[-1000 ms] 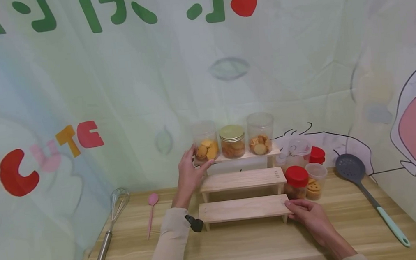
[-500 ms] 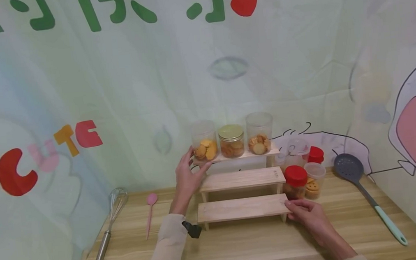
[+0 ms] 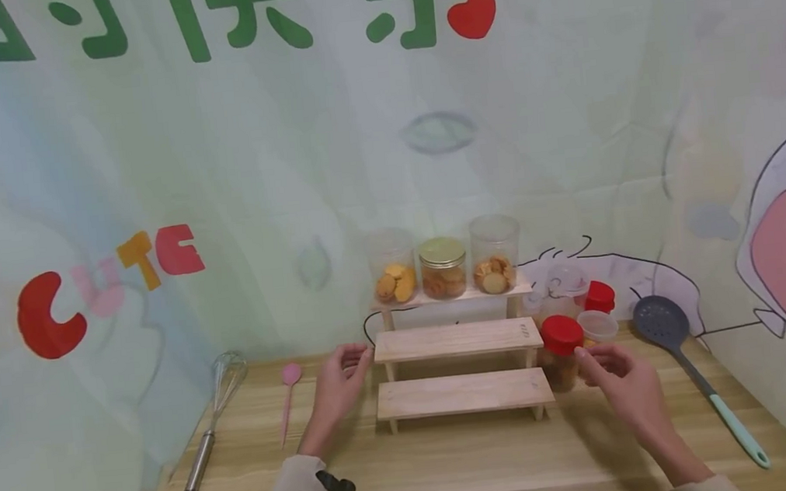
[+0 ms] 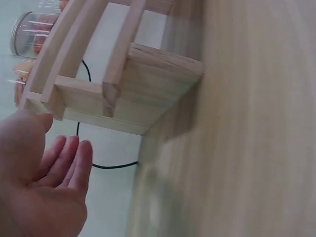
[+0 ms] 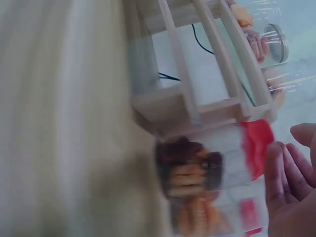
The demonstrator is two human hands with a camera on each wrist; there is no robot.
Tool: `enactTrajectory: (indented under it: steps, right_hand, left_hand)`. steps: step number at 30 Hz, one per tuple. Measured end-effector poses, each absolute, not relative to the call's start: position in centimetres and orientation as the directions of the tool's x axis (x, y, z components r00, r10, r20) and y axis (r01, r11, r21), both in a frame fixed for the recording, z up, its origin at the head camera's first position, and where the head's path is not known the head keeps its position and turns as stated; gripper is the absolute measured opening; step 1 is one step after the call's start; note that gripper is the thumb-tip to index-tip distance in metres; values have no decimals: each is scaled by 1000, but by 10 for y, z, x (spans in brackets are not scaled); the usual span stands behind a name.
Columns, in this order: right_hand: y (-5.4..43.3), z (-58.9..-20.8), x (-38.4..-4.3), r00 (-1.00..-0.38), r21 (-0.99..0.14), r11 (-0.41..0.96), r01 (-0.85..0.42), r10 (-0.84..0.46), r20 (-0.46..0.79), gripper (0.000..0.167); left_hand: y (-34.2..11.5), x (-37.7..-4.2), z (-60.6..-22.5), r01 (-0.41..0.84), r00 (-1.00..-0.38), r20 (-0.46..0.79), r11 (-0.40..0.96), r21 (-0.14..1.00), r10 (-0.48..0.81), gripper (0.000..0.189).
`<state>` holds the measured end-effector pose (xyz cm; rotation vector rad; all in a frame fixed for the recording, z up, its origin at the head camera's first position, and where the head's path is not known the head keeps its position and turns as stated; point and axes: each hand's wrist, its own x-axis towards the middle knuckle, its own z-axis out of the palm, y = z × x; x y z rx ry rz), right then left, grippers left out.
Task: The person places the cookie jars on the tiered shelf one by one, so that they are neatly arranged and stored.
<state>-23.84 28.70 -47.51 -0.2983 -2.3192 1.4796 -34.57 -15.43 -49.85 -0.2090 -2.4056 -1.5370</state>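
Note:
A three-tier wooden shelf [image 3: 457,339] stands on the table, with three jars on its top tier: a clear jar of cookies [image 3: 394,280], a gold-lidded jar [image 3: 442,268] and another clear jar [image 3: 496,268]. My left hand [image 3: 339,390] hovers beside the shelf's left end, fingers loosely bent and holding nothing. To the right of the shelf is a red-lidded cookie jar [image 3: 562,348]. My right hand [image 3: 626,389] is close to that jar's right side, fingers relaxed; whether the fingertips touch the lid I cannot tell. In the right wrist view the red lid [image 5: 257,148] lies by the fingertips.
Behind the near red-lidded jar stand a clear tub [image 3: 598,326], a tall clear jar [image 3: 567,289] and another red lid [image 3: 599,296]. A slotted turner [image 3: 662,323] lies at the right. On the left are a whisk [image 3: 207,449] and a pink spoon [image 3: 290,375].
My left hand has come off the top tier's left end, moving down and left. My right hand has left the bottom tier's right end and moved up and right toward the red-lidded jar.

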Motion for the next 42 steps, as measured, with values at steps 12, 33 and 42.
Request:
enactTrajectory:
  steps: [12,33,42]
  right_hand:
    - [290,-447,-270,-866,-570,796,-202,127,484,63]
    - [288,-452,-283,-881,-447,867,-220,20,473,67]
    - [289,-453,-280,-861,-478,850,-223,59,505,68]
  left_hand:
    - [-158,-317,-523,132,-991,112,351,927,79,32]
    - [-150,-309,-530,76,-997,69,234,969,36,34]
    - [-151,-309,-533,57,-998,51,249,967,31,38]
